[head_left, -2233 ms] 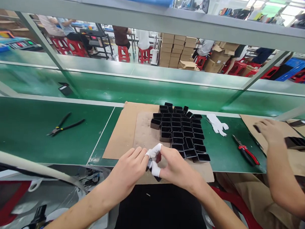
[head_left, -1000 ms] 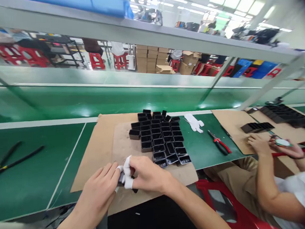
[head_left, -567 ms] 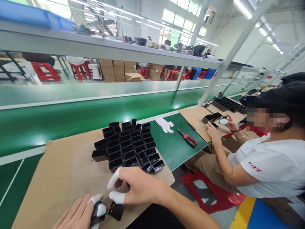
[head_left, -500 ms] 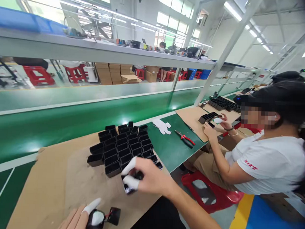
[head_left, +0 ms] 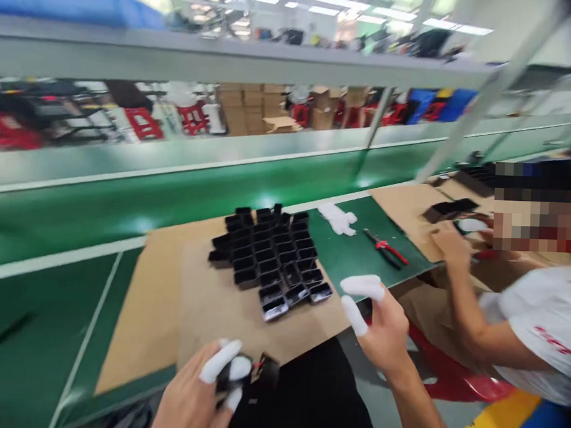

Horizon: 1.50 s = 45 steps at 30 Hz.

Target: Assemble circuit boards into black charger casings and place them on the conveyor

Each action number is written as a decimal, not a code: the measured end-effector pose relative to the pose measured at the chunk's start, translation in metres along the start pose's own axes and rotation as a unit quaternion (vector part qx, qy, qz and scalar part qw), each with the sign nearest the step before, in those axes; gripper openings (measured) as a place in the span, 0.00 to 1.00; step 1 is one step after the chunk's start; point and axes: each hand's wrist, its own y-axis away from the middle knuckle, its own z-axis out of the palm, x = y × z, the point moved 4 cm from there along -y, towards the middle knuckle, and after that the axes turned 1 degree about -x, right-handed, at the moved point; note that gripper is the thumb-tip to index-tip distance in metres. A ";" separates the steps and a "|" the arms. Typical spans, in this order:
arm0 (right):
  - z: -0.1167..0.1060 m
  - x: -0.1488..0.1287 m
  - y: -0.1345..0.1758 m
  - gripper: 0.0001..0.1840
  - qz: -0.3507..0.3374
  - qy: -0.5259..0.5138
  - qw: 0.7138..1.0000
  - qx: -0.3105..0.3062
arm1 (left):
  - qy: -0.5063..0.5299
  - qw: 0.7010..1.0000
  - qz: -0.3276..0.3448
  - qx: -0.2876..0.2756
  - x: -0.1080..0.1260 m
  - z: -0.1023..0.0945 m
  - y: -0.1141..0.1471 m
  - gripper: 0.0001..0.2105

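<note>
My left hand point(head_left: 199, 386), white covers on its fingertips, grips a black wired part point(head_left: 228, 377) with a white rounded piece. Short red wires join it to a small black box point(head_left: 265, 370), which hangs at the right over my dark lap. My right hand point(head_left: 379, 326) is raised off the cardboard's right edge, with thumb and forefinger apart and nothing between them; it wears white finger covers too. Rows of open black boxes point(head_left: 265, 251) stand packed together on the cardboard sheet point(head_left: 216, 324). A box with a shiny front point(head_left: 275, 308) is at the near edge of the group.
Red-handled pliers point(head_left: 385, 247) and a white glove point(head_left: 336, 218) lie on the green table. To the right sits a co-worker in a white shirt point(head_left: 534, 329), hands at black boxes on another cardboard sheet point(head_left: 405, 212). A grey shelf point(head_left: 225, 59) spans overhead.
My right hand has let go of a small black box at the near edge of the group and moved right. My left hand has lifted the wired part. The view has turned left and down.
</note>
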 end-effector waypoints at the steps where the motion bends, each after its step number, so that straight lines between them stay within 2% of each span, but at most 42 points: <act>1: 0.010 -0.028 0.005 0.14 -0.049 -0.038 0.996 -0.061 | -0.022 0.998 0.057 0.005 0.011 -0.009 -0.005 0.26; 3: 0.029 -0.071 0.006 0.16 -0.091 -0.061 0.976 -0.190 | -0.071 0.992 0.099 -0.022 0.024 -0.021 -0.019 0.21; 5: 0.049 -0.097 0.002 0.10 -0.127 -0.037 0.949 -0.286 | -0.118 0.984 0.118 -0.061 0.032 -0.030 -0.032 0.16; 6: 0.059 -0.104 -0.001 0.08 -0.145 -0.018 0.937 -0.318 | -0.140 0.979 0.123 -0.081 0.035 -0.033 -0.036 0.16; 8: 0.075 -0.110 -0.005 0.09 -0.175 0.018 0.917 -0.357 | -0.174 0.970 0.127 -0.112 0.039 -0.038 -0.038 0.18; 12: 0.092 -0.108 -0.008 0.09 -0.208 0.051 0.901 -0.378 | -0.210 0.958 0.145 -0.128 0.042 -0.044 -0.033 0.23; 20: 0.108 -0.106 -0.010 0.11 -0.226 0.053 0.889 -0.395 | -0.259 0.937 0.180 -0.151 0.040 -0.047 -0.037 0.24; 26: 0.137 -0.095 -0.016 0.16 -0.210 0.030 0.881 -0.423 | -0.270 0.934 0.154 -0.173 0.015 -0.042 -0.040 0.24; 29: 0.156 -0.091 -0.017 0.18 -0.193 0.016 0.883 -0.427 | -0.289 0.931 0.132 -0.179 0.000 -0.039 -0.040 0.20; 34: 0.178 -0.087 -0.014 0.16 -0.190 0.015 0.879 -0.436 | -0.294 0.929 0.107 -0.198 -0.021 -0.040 -0.035 0.19; 38: 0.189 -0.080 -0.018 0.12 -0.163 0.030 0.873 -0.458 | -0.289 0.935 0.051 -0.200 -0.047 -0.049 -0.027 0.20; 41: 0.204 -0.081 -0.020 0.12 -0.185 0.072 0.856 -0.477 | -0.248 0.948 -0.020 -0.199 -0.070 -0.049 -0.019 0.21; 43: 0.218 -0.084 -0.022 0.11 -0.217 0.105 0.837 -0.491 | -0.187 0.960 -0.093 -0.185 -0.085 -0.045 -0.010 0.18; 45: 0.232 -0.087 -0.027 0.09 -0.233 0.126 0.819 -0.509 | -0.087 0.967 -0.196 -0.136 -0.101 -0.041 0.002 0.16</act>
